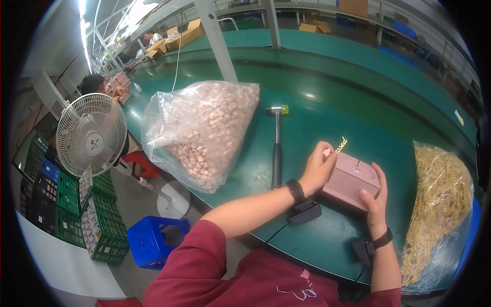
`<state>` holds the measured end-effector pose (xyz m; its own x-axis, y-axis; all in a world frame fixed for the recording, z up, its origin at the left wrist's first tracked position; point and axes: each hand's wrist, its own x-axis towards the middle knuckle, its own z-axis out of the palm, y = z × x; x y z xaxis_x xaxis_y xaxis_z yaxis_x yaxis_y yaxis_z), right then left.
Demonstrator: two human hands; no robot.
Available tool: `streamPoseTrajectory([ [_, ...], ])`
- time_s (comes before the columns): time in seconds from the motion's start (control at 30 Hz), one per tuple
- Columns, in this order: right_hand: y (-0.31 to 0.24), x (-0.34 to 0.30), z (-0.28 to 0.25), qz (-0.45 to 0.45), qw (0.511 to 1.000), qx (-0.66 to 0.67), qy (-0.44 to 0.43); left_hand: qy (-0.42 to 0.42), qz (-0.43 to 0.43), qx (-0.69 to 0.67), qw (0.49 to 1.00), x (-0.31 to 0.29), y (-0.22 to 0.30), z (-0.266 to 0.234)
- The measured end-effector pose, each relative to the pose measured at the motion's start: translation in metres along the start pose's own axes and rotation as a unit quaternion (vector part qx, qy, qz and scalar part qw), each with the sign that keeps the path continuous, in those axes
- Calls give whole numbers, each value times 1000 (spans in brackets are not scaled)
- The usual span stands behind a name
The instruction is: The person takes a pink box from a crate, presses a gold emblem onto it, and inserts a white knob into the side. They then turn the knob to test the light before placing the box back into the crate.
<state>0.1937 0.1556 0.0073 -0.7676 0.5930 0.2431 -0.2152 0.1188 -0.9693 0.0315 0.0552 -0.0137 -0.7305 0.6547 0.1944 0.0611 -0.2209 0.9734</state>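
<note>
Pinching a pink block [326, 152] in left fingers [323, 146]; clamping right fingers [378, 172] on a ribbed pink box [350, 181]; seemingly fitting parts, next likely needing careful alignment.

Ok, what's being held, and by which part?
The right hand holds the pink box by its right end; the left hand pinches a small block, exactly where I can't tell.

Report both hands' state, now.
Left hand: closed, pinching a small pink block.
Right hand: holding the right side of the pink box.
</note>
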Motion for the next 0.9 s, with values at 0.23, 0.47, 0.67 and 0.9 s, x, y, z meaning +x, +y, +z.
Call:
streamPoseTrajectory([
  [0.23, -7, 9, -7, 46, 999, 28, -2, 23, 5, 40, 999, -10, -13, 4],
  [0.47, 7, 11, -1, 58, 995, 67, 35, 20, 34, -17, 999, 3, -12, 1],
  [0.67, 18, 10, -6, 39, 991, 129, 22, 29, 9, -14, 999, 0, -9, -2],
  [0.9, 13, 8, -17, -26, 997, 50, -61, 22, 34, 5, 999, 1, -14, -5],
])
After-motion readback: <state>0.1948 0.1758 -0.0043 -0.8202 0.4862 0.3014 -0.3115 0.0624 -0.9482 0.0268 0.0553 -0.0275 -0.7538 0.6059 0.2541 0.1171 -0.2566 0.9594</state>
